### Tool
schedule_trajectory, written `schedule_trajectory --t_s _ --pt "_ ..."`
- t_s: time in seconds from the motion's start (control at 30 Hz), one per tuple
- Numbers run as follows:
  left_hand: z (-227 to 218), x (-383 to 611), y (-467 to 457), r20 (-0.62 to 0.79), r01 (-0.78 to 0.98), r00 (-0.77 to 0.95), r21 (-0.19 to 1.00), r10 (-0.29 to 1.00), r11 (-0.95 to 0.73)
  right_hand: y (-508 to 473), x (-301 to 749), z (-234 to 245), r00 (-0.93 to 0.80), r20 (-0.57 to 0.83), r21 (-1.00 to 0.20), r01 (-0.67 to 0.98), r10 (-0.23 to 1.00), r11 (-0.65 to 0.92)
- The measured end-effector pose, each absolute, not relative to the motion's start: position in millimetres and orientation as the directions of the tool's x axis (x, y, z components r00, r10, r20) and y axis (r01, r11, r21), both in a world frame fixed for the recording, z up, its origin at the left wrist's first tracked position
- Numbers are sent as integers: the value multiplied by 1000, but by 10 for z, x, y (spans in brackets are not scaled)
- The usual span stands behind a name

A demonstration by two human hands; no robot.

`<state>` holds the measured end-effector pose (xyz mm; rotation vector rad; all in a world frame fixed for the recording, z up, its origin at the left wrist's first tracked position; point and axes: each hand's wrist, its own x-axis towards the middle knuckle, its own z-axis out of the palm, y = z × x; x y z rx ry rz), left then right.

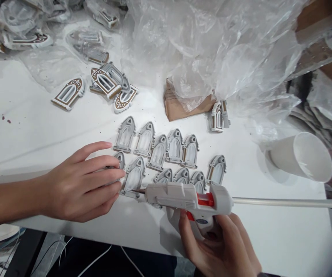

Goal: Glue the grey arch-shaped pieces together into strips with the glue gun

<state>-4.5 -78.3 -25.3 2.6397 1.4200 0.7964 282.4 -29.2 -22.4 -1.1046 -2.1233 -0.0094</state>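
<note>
My right hand (222,246) grips a white hot glue gun (174,195) with an orange-red trigger, its tip pointing left. A long clear glue stick (287,202) sticks out of its back. The nozzle is over the lower edge of a small grey arched window frame (134,175), lying face down; whether it touches is unclear. Beside that frame, my left hand (82,182) is stretched out with its fingertips at its left edge, partly covering another arched frame (119,158). Several more such frames (144,139) lie in two rough rows, some partly hidden behind the glue gun.
Brown-and-white arched windows (105,82) are piled farther back, with more in plastic at the far left. Crumpled clear plastic bags (212,46) cover the back of the white table (39,134). A cardboard piece (183,105) lies before them. At right, a white cup (301,157) is on its side.
</note>
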Motion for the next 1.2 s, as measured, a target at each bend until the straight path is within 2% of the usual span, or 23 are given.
schedule_trajectory --t_s 0.57,0.9,1.03,1.2 --pt "-266 -50 -786 424 743 494 247 759 -622 -294 2871 -226 -354 565 -325 734 745 596" --pt "-263 -63 -772 418 742 500 246 759 -624 -297 2895 -273 -396 593 -308 692 701 653" --pt "-256 -72 -748 406 755 472 272 782 -597 -301 2902 -270 -402 596 -286 703 696 651" --pt "-210 -63 -715 461 818 321 305 827 -487 -295 2901 -236 -347 608 -313 722 714 617"
